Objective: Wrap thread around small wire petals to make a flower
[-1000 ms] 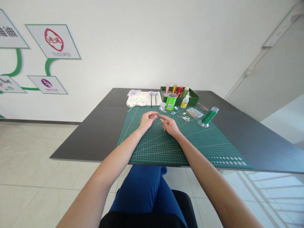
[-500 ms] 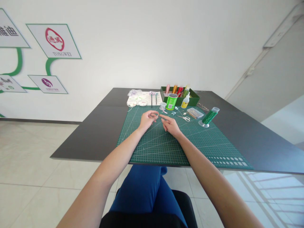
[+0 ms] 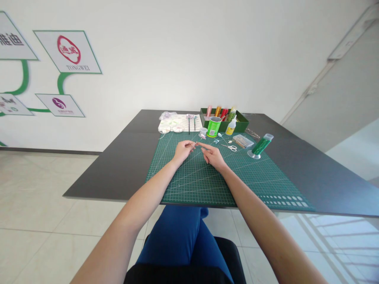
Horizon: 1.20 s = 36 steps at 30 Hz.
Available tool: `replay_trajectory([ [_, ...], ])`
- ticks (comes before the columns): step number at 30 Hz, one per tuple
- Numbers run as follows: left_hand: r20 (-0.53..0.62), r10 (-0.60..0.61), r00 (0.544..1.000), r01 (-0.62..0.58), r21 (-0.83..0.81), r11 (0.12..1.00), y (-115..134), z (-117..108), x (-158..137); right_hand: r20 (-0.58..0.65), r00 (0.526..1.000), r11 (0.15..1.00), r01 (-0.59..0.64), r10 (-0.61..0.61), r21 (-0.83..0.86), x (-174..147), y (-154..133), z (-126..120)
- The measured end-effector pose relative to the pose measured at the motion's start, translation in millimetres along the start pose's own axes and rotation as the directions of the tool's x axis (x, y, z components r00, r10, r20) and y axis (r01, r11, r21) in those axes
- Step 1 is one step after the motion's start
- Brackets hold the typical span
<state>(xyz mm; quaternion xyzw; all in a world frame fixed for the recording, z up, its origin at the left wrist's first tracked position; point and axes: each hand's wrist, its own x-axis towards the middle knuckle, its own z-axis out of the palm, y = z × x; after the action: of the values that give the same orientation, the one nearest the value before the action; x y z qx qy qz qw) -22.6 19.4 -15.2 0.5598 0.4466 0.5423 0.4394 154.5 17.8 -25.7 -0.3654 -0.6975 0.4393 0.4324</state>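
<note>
Over the middle of the green cutting mat [image 3: 201, 181], my two hands meet at their fingertips. My left hand [image 3: 183, 152] is closed in a pinch on something tiny that I cannot make out. From the other side, the stretched index finger of my right hand [image 3: 213, 155] reaches the left fingertips. Its other fingers curl inward, and what they hold, if anything, is too small to see. Nearest to the right hand lie white-handled scissors [image 3: 232, 148]. Small pale petal-like pieces [image 3: 216, 141] rest just beyond the fingers.
Behind stand a green can [image 3: 213, 128], a glue bottle [image 3: 231, 126] and a dark green box [image 3: 242, 123] with coloured rolls. To the right are a clear case [image 3: 243, 141] and a green spool [image 3: 262, 146]. A white board [image 3: 180, 122] lies at the back left.
The left fingers have drawn closer together and lowered slightly at the tips. The right hand has barely shifted; its index fingertip stays by the left fingers.
</note>
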Motion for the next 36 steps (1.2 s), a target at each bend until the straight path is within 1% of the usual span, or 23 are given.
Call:
replay_trajectory([
  [6, -0.005, 0.023, 1.0, -0.023, 0.036, 0.999, -0.4, -1.1, -0.1, 0.002, 1.0, 1.0, 0.002, -0.002, 0.009, 0.3, 0.2, 0.6],
  [13, -0.011, 0.04, 0.999, -0.039, 0.034, 0.999, 0.4, -0.6, -0.4, 0.011, 1.0, 1.0, -0.006, 0.006, 0.024, -0.4, -0.9, 0.4],
  [36, 0.006, 0.029, 1.0, -0.029, 0.03, 0.999, 1.7, 0.4, -1.2, 0.016, 1.0, 0.999, -0.024, 0.023, 0.047, 0.6, 0.2, -0.1],
])
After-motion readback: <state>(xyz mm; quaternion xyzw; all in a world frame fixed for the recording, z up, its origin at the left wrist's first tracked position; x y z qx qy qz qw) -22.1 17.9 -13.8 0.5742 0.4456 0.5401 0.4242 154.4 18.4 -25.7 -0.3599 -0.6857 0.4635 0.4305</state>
